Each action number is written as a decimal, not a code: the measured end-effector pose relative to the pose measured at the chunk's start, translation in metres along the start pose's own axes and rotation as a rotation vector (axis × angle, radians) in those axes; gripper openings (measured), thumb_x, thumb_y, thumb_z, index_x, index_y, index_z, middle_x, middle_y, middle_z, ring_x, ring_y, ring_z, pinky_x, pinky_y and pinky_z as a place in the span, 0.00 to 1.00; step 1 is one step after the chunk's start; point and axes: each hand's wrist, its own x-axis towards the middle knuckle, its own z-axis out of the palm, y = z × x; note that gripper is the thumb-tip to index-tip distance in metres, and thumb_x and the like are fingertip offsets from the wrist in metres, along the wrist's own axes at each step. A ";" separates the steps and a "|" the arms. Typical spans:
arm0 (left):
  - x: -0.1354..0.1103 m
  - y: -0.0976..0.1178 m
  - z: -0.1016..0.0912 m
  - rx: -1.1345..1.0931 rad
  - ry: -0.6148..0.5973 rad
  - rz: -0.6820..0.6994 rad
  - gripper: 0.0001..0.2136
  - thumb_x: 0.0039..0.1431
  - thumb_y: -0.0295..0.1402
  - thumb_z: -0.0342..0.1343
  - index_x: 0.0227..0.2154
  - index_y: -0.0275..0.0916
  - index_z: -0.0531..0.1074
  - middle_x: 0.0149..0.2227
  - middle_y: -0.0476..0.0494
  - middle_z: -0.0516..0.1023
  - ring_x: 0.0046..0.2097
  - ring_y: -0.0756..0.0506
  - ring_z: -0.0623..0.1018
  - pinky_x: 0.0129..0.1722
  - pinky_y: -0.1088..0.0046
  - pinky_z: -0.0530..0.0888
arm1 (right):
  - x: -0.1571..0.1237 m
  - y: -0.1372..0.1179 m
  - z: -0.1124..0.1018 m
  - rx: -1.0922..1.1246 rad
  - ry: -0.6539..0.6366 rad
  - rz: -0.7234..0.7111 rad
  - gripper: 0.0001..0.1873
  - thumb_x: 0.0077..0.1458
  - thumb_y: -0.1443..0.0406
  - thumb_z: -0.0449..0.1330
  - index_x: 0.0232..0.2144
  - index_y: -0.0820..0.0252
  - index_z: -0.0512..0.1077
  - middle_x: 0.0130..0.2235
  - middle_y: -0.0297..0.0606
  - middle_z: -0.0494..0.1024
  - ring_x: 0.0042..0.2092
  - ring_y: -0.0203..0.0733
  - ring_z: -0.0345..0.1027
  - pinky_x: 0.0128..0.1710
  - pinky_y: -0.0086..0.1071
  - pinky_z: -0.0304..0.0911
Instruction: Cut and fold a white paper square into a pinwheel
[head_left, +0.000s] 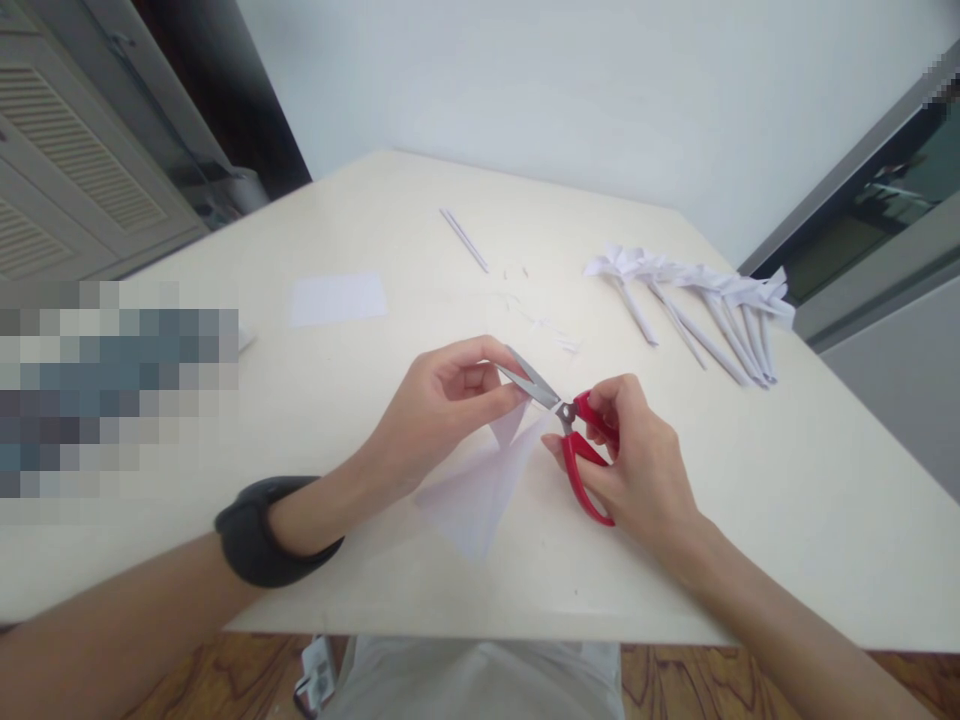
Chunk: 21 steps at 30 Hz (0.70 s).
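My right hand [630,460] grips a pair of scissors [574,440] by their red handles, and the blades stand apart, pointing up and to the left. Between thumb and fingers, my left hand [465,385] pinches a piece of thin white paper [480,490]. The paper hangs folded below the fingers, spreading over the table's near side. One corner of it reaches the scissors near their pivot. My left fingertips are close to the blades; whether they touch cannot be made out.
On the white table [337,400] lie a flat white paper sheet [337,300], thin rolled paper sticks [463,240] and small paper scraps [555,335]. Several rolled paper pieces with frilled tops [697,300] rest at the right. A wall stands behind the table.
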 end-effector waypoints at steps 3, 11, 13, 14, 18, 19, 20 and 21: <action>0.000 0.000 0.000 0.010 -0.003 -0.007 0.02 0.54 0.30 0.58 0.31 0.38 0.73 0.32 0.48 0.74 0.35 0.49 0.73 0.36 0.75 0.69 | 0.000 0.000 0.000 -0.010 0.003 -0.007 0.19 0.45 0.63 0.63 0.31 0.54 0.54 0.27 0.28 0.68 0.25 0.33 0.60 0.23 0.26 0.57; -0.001 0.004 0.003 -0.023 -0.001 0.014 0.02 0.55 0.28 0.56 0.29 0.40 0.73 0.33 0.49 0.77 0.37 0.49 0.75 0.40 0.74 0.72 | 0.001 0.000 -0.001 -0.024 0.012 -0.088 0.18 0.47 0.59 0.63 0.30 0.56 0.56 0.26 0.29 0.66 0.25 0.32 0.57 0.24 0.26 0.55; -0.001 0.005 0.003 -0.022 0.000 0.022 0.03 0.55 0.27 0.57 0.29 0.40 0.74 0.33 0.49 0.77 0.37 0.49 0.76 0.40 0.75 0.72 | 0.001 0.001 -0.001 -0.035 0.026 -0.098 0.18 0.47 0.58 0.63 0.30 0.56 0.56 0.26 0.29 0.67 0.25 0.32 0.57 0.24 0.26 0.55; 0.000 0.004 0.003 -0.021 -0.001 0.026 0.03 0.55 0.27 0.57 0.29 0.40 0.74 0.34 0.49 0.77 0.37 0.50 0.76 0.40 0.75 0.72 | 0.001 0.001 -0.001 -0.039 0.026 -0.104 0.17 0.47 0.59 0.63 0.29 0.57 0.57 0.26 0.29 0.67 0.25 0.33 0.57 0.24 0.26 0.55; 0.000 0.003 0.002 -0.014 -0.006 0.032 0.03 0.55 0.27 0.56 0.29 0.39 0.74 0.35 0.49 0.77 0.37 0.51 0.75 0.40 0.77 0.71 | 0.001 0.002 -0.002 -0.045 0.018 -0.127 0.14 0.46 0.63 0.63 0.30 0.57 0.60 0.25 0.28 0.67 0.25 0.32 0.57 0.25 0.26 0.54; 0.000 0.002 0.001 -0.015 -0.009 0.031 0.03 0.55 0.27 0.56 0.29 0.39 0.74 0.35 0.49 0.77 0.38 0.51 0.75 0.40 0.77 0.71 | 0.001 0.003 -0.002 -0.048 0.019 -0.130 0.13 0.46 0.63 0.63 0.30 0.58 0.60 0.25 0.28 0.66 0.25 0.32 0.57 0.25 0.26 0.54; 0.000 0.002 0.001 -0.018 -0.010 0.032 0.03 0.55 0.27 0.56 0.29 0.39 0.74 0.35 0.49 0.77 0.38 0.51 0.75 0.40 0.77 0.71 | 0.001 0.003 -0.002 -0.050 0.020 -0.136 0.13 0.46 0.63 0.63 0.29 0.58 0.61 0.25 0.28 0.66 0.25 0.32 0.56 0.25 0.26 0.54; 0.000 0.001 0.001 -0.021 -0.012 0.031 0.03 0.55 0.28 0.56 0.29 0.39 0.74 0.35 0.49 0.77 0.38 0.51 0.75 0.40 0.77 0.71 | 0.001 0.003 -0.002 -0.052 0.020 -0.145 0.12 0.46 0.64 0.63 0.29 0.58 0.61 0.25 0.28 0.66 0.25 0.32 0.56 0.25 0.26 0.54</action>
